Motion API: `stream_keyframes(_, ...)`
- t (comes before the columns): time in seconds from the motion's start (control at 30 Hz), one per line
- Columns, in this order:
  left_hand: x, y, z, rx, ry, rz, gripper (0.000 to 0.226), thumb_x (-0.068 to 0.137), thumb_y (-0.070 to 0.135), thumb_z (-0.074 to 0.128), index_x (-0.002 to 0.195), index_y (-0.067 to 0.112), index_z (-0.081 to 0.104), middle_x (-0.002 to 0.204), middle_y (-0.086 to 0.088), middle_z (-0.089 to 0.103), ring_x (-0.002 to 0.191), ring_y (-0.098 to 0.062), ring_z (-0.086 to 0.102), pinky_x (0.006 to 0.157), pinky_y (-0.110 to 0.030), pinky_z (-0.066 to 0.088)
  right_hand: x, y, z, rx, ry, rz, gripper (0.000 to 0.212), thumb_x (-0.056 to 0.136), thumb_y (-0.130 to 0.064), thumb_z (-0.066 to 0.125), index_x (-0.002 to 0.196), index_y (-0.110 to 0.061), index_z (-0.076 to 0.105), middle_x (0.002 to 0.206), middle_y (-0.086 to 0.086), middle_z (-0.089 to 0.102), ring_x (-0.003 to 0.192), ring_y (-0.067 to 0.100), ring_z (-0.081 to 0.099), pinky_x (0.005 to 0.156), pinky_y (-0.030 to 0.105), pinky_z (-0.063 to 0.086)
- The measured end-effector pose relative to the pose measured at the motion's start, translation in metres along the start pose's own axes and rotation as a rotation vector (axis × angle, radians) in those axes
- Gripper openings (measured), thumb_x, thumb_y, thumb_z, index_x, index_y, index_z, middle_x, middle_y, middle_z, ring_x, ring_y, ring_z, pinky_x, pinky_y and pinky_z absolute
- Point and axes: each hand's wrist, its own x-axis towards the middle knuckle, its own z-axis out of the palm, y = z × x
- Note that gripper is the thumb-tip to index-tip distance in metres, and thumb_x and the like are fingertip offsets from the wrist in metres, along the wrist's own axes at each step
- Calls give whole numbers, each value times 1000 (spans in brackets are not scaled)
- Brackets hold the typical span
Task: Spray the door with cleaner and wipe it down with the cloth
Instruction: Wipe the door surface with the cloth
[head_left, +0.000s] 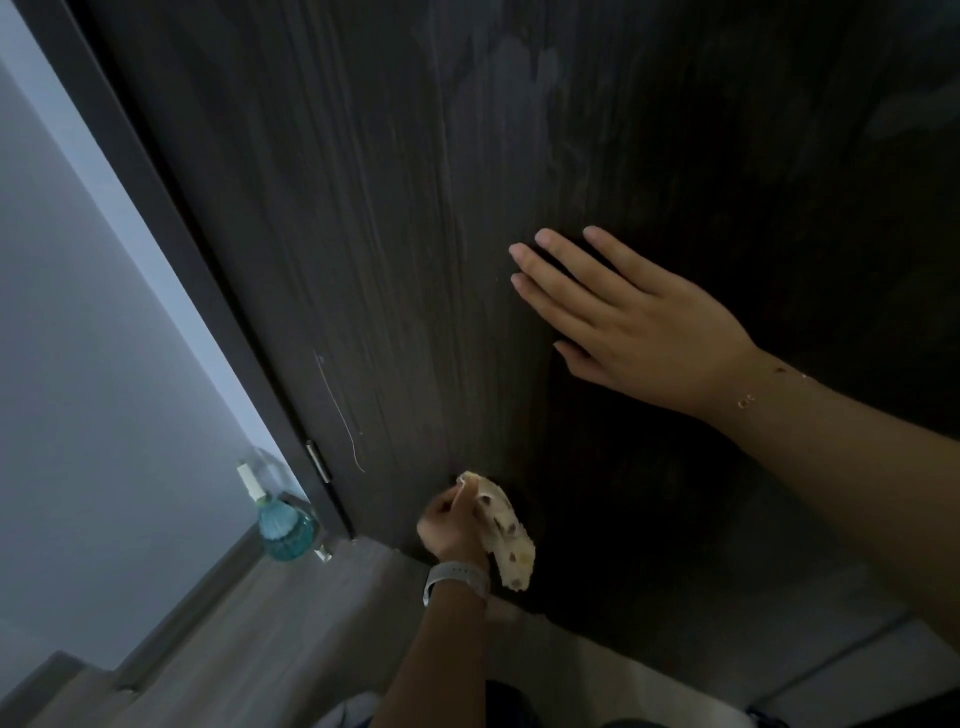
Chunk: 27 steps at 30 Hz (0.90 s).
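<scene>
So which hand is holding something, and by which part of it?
The left hand grips the spotted cloth at its upper end, low on the door. The right hand holds nothing; it lies flat on the door.

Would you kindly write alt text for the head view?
A left hand holds a spotted cloth against the bottom of a dark door, while the right hand rests flat higher up. A blue spray bottle stands on the floor nearby.

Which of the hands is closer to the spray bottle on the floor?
Left. The left hand grips the cloth low on the door, just right of the bottle. The right hand lies flat on the door, far higher up.
</scene>
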Motion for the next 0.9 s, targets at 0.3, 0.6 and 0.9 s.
stream_keyframes(0.3, -19, 21, 11, -166, -72, 181, 12, 83, 4, 72, 73, 9, 69, 76, -7, 68, 77, -21, 64, 76, -36, 54, -1, 0, 1, -11, 9, 0, 66, 104, -41, 20, 154, 1, 12, 162, 21, 11, 149, 35, 14, 122, 46, 13)
stream_keyframes(0.6, -24, 22, 4, -120, -59, 106, 16, 85, 6, 71, 71, 13, 66, 73, -3, 66, 77, -18, 63, 77, -31, 51, -2, 2, 0, 4, -12, 3, 66, 103, -41, 22, 154, -1, 14, 162, 21, 11, 150, 35, 13, 122, 46, 11)
stream_keyframes(0.9, -32, 69, 5, -155, -80, 212, 18, 84, 5, 72, 68, 12, 66, 69, -4, 65, 74, -21, 63, 78, -34, 54, -5, 0, 3, 64, -28, -7, 67, 102, -42, 26, 154, -1, 16, 162, 21, 10, 150, 36, 11, 121, 48, 6)
